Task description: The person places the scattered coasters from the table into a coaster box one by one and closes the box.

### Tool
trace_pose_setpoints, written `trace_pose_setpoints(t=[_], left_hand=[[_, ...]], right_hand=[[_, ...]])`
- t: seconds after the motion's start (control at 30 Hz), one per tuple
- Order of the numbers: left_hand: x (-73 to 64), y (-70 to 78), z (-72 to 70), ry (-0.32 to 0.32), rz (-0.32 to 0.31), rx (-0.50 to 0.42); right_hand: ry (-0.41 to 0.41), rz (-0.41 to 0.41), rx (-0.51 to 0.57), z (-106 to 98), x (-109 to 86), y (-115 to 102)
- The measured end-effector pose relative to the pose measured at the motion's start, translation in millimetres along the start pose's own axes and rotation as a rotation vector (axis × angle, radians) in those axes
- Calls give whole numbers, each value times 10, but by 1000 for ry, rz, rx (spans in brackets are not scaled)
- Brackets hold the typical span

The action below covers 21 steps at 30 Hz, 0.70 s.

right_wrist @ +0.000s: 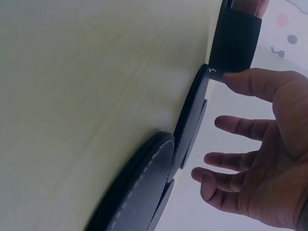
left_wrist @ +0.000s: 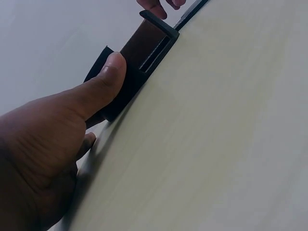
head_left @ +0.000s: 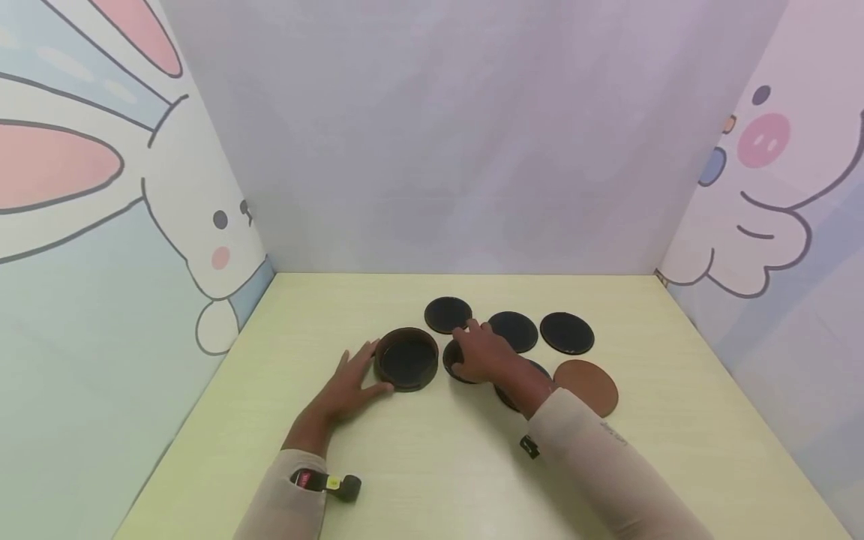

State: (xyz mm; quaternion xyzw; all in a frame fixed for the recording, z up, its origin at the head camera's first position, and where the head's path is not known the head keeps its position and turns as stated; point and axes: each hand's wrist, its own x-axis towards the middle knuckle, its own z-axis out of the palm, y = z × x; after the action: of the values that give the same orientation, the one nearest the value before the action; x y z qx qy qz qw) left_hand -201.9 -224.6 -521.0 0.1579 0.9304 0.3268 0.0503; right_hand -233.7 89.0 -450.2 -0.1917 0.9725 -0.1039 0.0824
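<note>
My left hand (head_left: 347, 390) grips the left side of a round dark coaster holder (head_left: 406, 339), thumb at its near side and fingers round the back. In the left wrist view the thumb presses on the wall of the holder (left_wrist: 132, 60), beside a slot cut in it. Just right of the holder, my right hand (head_left: 482, 352) hovers over a round black coaster (head_left: 451, 361) and partly hides it. In the right wrist view the right hand (right_wrist: 264, 154) has its fingers spread and holds nothing. Stitching edges a black coaster (right_wrist: 144, 178) there.
Behind lie a black coaster (head_left: 448, 315), a second black coaster (head_left: 514, 330) and a third black coaster (head_left: 567, 333). Another black coaster (head_left: 506, 399) shows partly under my right wrist. A brown disc (head_left: 587, 381) lies to its right. Walls bound the pale table (head_left: 418, 465).
</note>
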Motion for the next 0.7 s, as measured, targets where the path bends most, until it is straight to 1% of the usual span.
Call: trace_pose_setpoints(t=[0.17,0.33,0.5,0.7], left_hand=[[-12,10,-7,-3,-17,-2],[-17,11,-27,0,-4,6],[-13,2,-33,2,11,4],[-11,-9,-15,-9,-2,1]], right_hand=[[-17,-22,-27,-7,-33,35],[-30,-38,-61,27,-31,83],[-58,-35,-12,42,-24,119],[-94,-24,33,35,-35,139]])
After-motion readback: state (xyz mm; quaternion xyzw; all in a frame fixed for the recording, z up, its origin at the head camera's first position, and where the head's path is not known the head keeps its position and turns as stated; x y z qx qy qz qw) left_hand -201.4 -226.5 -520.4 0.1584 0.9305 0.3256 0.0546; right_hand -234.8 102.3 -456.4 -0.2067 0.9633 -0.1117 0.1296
